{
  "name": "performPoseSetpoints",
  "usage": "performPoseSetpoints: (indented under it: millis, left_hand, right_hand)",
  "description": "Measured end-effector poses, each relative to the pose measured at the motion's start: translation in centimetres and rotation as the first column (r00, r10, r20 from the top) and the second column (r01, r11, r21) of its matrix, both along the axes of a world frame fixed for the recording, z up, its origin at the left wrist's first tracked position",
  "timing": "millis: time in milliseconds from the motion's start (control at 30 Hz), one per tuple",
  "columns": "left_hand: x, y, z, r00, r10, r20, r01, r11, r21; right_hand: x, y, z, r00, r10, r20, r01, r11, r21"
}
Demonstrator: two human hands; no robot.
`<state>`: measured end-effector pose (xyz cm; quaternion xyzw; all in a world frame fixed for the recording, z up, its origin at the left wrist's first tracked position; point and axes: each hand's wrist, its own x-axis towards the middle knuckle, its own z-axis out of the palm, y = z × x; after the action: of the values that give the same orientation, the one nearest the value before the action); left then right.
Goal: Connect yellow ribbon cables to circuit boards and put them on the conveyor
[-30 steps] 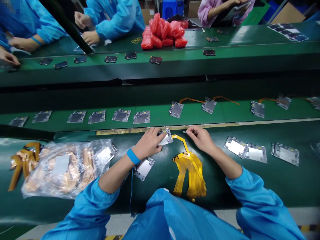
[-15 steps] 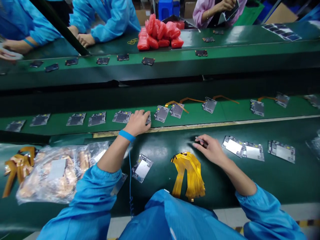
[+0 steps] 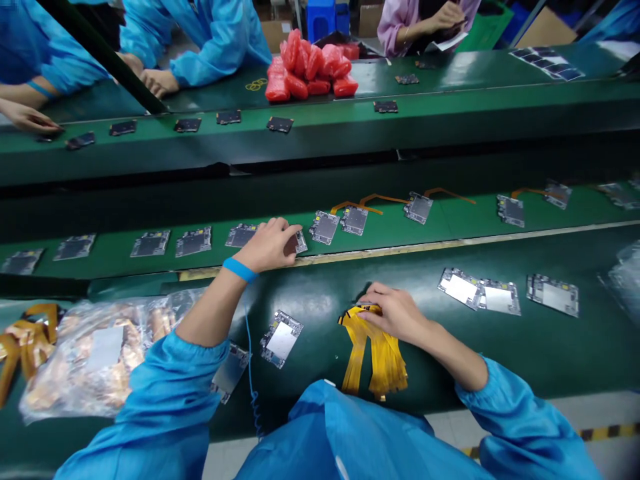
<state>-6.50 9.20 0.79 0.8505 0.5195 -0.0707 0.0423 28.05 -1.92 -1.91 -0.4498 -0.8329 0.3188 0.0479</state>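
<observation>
On the bench (image 3: pixel 320 293), ribbon cables (image 3: pixel 387 363) lie left and right of the bag (image 3: pixel 77 357).

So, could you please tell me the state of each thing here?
Left hand: fingers over a circuit board
Circuit board: partly covered
Right hand: fingers bent, at the yellow ribbon cables
Yellow ribbon cables: bunched, lower ends spread
Clear plastic bag: bulging, lying down
Blue wristband: worn on left wrist
Red packets: heaped
</observation>
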Motion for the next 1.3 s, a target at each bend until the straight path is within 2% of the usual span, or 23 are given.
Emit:
performPoseSetpoints:
  millis: [167, 267, 367, 500, 600, 767, 967, 1167, 1300]
  left_hand:
    - [3.4, -4.5, 0.8, 0.993, -0.102, 0.065, 0.104, 0.994, -0.033]
    - [5.2, -6.8, 0.4, 0.989, -0.129, 0.072, 0.135, 0.987, -0.091]
    - [6.0, -8.0, -0.3, 0.988, -0.134, 0.073, 0.140, 0.986, -0.087]
    - [6.1, -8.3, -0.6, 0.980, -0.176, 0.095, 0.182, 0.982, -0.060]
    - [6.1, -8.2, -0.4, 0.973, -0.202, 0.114, 0.213, 0.973, -0.088]
    - [6.5, -8.0, -0.5, 0.967, -0.213, 0.142, 0.231, 0.965, -0.126]
    - [6.5, -7.7, -0.8, 0.960, -0.213, 0.181, 0.238, 0.962, -0.130]
    - [6.5, -7.8, -0.9, 0.954, -0.201, 0.223, 0.234, 0.963, -0.133]
    - [6.0, -8.5, -1.4, 0.945, -0.178, 0.274, 0.209, 0.974, -0.090]
  right_hand:
    - [-1.0, 0.6, -0.3, 0.998, 0.065, 0.022, -0.065, 0.997, -0.029]
    - [-1.0, 0.9, 0.1, 0.999, 0.040, 0.004, -0.040, 0.996, -0.086]
    - [-0.7, 1.2, 0.5, 0.999, -0.014, -0.037, 0.008, 0.986, -0.169]
    - [-0.4, 2.2, 0.1, 0.982, -0.120, -0.143, 0.078, 0.960, -0.269]
    - [-0.5, 3.1, -0.6, 0.955, -0.190, -0.228, 0.119, 0.949, -0.293]
    - [-1.3, 4.1, -1.1, 0.947, -0.178, -0.267, 0.101, 0.955, -0.280]
    - [-2.5, 5.1, -0.8, 0.963, -0.143, -0.230, 0.089, 0.969, -0.230]
    - [-4.0, 6.1, -0.4, 0.983, -0.167, -0.078, 0.152, 0.973, -0.175]
    - [-5.2, 6.6, 0.2, 0.985, -0.172, 0.007, 0.172, 0.976, -0.131]
